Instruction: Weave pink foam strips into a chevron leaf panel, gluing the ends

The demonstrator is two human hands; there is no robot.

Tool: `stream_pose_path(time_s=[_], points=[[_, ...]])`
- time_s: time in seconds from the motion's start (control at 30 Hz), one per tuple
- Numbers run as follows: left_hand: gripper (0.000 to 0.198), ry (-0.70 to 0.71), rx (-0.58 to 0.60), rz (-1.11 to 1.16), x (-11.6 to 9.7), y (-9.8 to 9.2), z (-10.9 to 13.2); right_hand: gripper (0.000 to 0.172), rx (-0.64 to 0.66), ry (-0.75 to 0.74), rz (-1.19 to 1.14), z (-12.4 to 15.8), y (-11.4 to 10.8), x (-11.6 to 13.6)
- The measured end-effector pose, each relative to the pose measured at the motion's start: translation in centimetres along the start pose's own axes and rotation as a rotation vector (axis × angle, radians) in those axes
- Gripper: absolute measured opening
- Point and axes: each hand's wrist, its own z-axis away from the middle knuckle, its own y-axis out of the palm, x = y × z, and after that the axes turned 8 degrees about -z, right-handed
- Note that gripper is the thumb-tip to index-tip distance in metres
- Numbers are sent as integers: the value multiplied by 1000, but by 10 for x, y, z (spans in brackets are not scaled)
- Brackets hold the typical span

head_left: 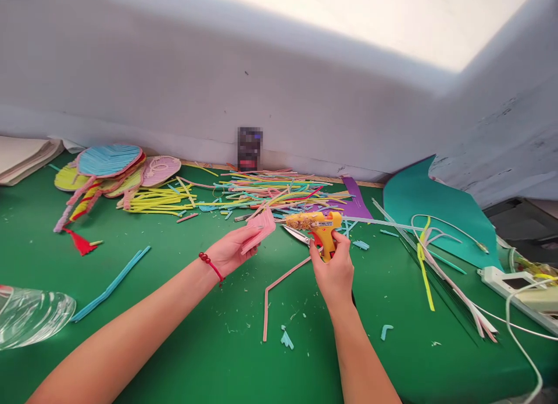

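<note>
My left hand [233, 251] is closed around a small pink ribbed piece [263, 226], which looks built from strips laid side by side. My right hand [335, 273] grips the handle of a yellow hot glue gun [316, 222]. Its nozzle points left, close to the pink piece; whether the two touch I cannot tell. A clear glue stick [375, 222] sticks out of the gun's back. Behind the gun lie scissors [296, 235], partly hidden. A bent pink strip [265, 311] rests on the green table [196, 346] between my forearms.
Several fan-shaped crafts [108, 160] lie at the back left, beside a heap of coloured strips [270, 189]. A dark upright device [249, 148] leans on the wall. At left stands a clear bottle [35, 317]. Teal sheet [436, 212], white strips [457, 293] and a power strip [514, 288] occupy the right.
</note>
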Motion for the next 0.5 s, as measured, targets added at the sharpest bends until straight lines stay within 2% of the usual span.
stream_pose_path(time_s=[0.17,0.33,0.5], points=[[8,9,27,-8,1,1,1,45,-5,9,16,-1,0,1],[9,-30,-31,5,0,5,4,45,1,25,11,-1,0,2],[9,-36,-27,5,0,7,6,44,23,37,3,-2,0,2]])
